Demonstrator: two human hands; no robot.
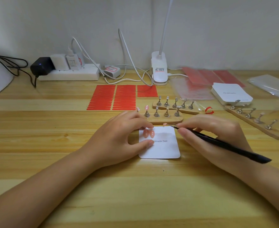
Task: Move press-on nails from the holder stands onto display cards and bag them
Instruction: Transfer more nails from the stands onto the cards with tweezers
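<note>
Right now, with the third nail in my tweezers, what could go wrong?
The nail sits at the very tip of the tweezers, so it could slip or flick off. The left hand holds only the display card's left edge, so pressing may pivot it. The two nails already stuck on lie under the left fingertips and could get nudged.

Tabletop (53,145) — pale wood, smooth and grained. Matt white paper card (163,150); glossy pink nails (149,133). Beyond the left hand (119,139) — shiny metal holder stands (156,113).

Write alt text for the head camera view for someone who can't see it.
A right hand holds black tweezers carrying a pink nail toward a white display card, which the left hand steadies beside two nails already placed. Wooden holder stands sit behind.
</note>
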